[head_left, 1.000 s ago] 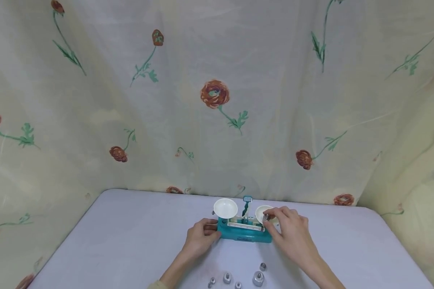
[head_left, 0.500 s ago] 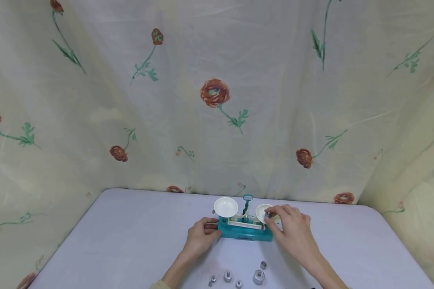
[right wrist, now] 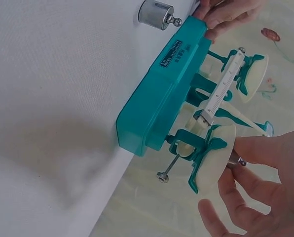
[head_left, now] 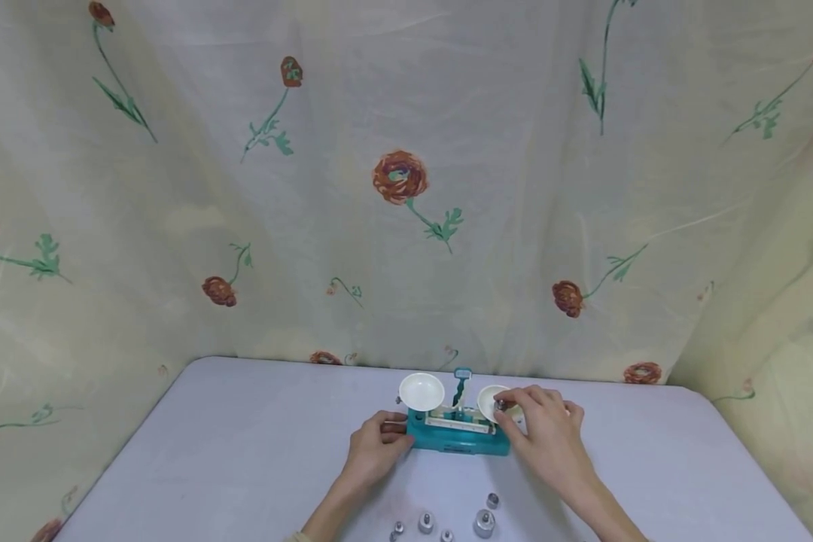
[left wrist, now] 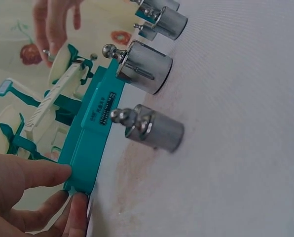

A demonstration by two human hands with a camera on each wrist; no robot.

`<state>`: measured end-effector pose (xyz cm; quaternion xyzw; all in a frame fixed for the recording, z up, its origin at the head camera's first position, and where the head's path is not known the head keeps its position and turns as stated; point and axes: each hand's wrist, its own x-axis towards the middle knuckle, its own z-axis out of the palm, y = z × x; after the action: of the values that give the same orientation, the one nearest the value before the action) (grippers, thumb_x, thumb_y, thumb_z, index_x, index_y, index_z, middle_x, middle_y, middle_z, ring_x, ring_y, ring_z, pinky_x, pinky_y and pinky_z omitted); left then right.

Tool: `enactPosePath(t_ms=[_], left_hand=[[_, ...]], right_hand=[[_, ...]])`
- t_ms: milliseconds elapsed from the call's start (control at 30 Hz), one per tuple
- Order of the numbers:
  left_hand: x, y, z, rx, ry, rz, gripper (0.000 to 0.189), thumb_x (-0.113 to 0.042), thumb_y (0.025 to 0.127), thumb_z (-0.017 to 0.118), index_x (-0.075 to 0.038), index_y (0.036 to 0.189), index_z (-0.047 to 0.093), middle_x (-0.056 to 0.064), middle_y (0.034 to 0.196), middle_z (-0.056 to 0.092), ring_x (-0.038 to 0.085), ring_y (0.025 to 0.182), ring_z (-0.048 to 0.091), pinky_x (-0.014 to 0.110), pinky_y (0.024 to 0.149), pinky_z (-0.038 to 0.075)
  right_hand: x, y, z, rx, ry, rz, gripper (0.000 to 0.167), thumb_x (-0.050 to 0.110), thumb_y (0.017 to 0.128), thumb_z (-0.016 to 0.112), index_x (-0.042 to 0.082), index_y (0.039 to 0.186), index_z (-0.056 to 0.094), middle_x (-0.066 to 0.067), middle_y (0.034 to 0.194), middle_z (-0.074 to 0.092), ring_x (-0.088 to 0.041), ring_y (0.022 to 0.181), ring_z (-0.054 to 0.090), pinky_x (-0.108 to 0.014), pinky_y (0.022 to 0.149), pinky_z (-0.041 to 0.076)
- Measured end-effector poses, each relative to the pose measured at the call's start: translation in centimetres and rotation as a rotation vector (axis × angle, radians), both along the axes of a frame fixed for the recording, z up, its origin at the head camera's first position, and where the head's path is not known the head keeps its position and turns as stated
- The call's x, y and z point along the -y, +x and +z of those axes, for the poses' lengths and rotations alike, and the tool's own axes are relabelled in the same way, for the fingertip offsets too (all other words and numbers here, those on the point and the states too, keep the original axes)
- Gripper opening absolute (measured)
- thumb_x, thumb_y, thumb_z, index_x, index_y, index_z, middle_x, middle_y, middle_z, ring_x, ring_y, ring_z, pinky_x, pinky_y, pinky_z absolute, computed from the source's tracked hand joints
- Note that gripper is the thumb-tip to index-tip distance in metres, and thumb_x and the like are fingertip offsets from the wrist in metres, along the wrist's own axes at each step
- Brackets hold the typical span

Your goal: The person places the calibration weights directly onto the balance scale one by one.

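A teal balance scale (head_left: pixel 457 440) with two white pans stands near the far side of the table. My left hand (head_left: pixel 374 447) grips the left end of its base, thumb on the front face, as the left wrist view shows. Over the right pan (head_left: pixel 488 400), my right hand (head_left: pixel 549 433) pinches a small metal weight (head_left: pixel 500 405) between thumb and fingers. In the right wrist view this weight (right wrist: pixel 233 158) is right at the pan's inner face, partly hidden by the fingers. Nothing lies in the left pan (head_left: pixel 421 392).
Several knobbed metal weights stand on the white tabletop (head_left: pixel 244 452) in front of the scale. The largest weight (head_left: pixel 484 523) is to the right, with a smaller weight (head_left: pixel 492 500) behind it. A flowered curtain (head_left: pixel 406 263) hangs along the table's back edge.
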<state>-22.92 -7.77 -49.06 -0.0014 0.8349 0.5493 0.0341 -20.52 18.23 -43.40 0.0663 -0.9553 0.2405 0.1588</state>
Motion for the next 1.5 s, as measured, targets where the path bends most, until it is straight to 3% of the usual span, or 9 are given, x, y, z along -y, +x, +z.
enactPosePath(t_ms=[400, 700, 1067, 1500], left_hand=[[-0.19, -0.09, -0.39, 0.022, -0.006, 0.029, 0.038, -0.009, 0.095, 0.079, -0.002, 0.131, 0.069, 0.013, 0.116, 0.078, 0.023, 0.105, 0.076, 0.041, 0.093, 0.064], [-0.24, 0.23, -0.31, 0.021, -0.015, 0.033, 0.039, -0.010, 0.094, 0.079, -0.002, 0.131, 0.069, 0.013, 0.116, 0.078, 0.024, 0.104, 0.076, 0.042, 0.092, 0.064], [-0.34, 0.15, -0.37, 0.026, -0.015, 0.036, 0.038, -0.010, 0.095, 0.079, -0.003, 0.131, 0.069, 0.011, 0.115, 0.077, 0.021, 0.103, 0.075, 0.040, 0.091, 0.064], [-0.19, -0.08, -0.25, 0.022, -0.010, 0.030, 0.038, -0.010, 0.095, 0.078, -0.002, 0.131, 0.068, 0.012, 0.116, 0.077, 0.022, 0.105, 0.075, 0.041, 0.093, 0.064]], right_hand=[[0.19, -0.05, 0.23, 0.085, -0.010, -0.013, 0.023, 0.024, 0.099, 0.078, 0.015, 0.119, 0.077, -0.009, 0.115, 0.076, -0.039, 0.125, 0.058, -0.074, 0.111, 0.028], [0.16, -0.26, 0.11, 0.059, -0.022, -0.001, 0.019, 0.023, 0.097, 0.079, 0.015, 0.115, 0.078, -0.007, 0.111, 0.076, -0.038, 0.118, 0.061, -0.072, 0.106, 0.031], [0.09, -0.52, -0.07, 0.104, -0.037, -0.023, 0.024, 0.025, 0.099, 0.078, 0.014, 0.121, 0.077, -0.010, 0.117, 0.077, -0.036, 0.120, 0.060, -0.071, 0.107, 0.031], [0.09, -0.56, 0.07, 0.071, -0.032, -0.021, 0.027, 0.026, 0.098, 0.079, 0.015, 0.122, 0.075, -0.009, 0.116, 0.078, -0.036, 0.118, 0.062, -0.071, 0.105, 0.035]])
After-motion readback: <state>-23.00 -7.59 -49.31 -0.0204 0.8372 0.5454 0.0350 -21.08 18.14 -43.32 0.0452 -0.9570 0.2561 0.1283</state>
